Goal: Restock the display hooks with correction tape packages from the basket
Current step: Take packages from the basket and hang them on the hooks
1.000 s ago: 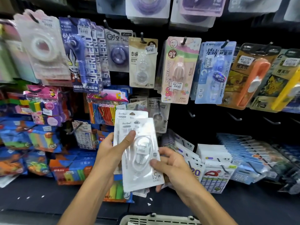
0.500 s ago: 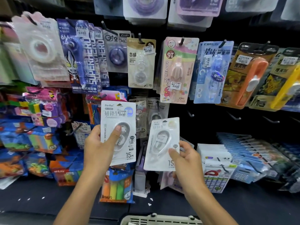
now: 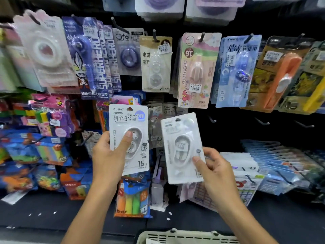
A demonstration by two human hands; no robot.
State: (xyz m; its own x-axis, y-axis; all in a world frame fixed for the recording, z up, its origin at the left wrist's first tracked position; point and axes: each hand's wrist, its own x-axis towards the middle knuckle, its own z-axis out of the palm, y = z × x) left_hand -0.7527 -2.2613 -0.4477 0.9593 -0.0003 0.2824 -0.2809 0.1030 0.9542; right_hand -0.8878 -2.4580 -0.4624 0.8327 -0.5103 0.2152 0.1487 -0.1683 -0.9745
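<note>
Hands each hold a correction tape package before the hooks, left hand [image 3: 107,155] gripping the front-facing package [image 3: 129,138], right hand [image 3: 215,171] pinching the tilted package [image 3: 182,148]; light, stiff cards, likely best held by the lower edge.

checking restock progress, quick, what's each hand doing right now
Left hand: holding one white correction tape package upright, thumb across its front.
Right hand: pinching a second white package at its lower right corner, tilted.

Left hand [image 3: 107,155] and right hand [image 3: 213,166] raised, fingers gripping.
</note>
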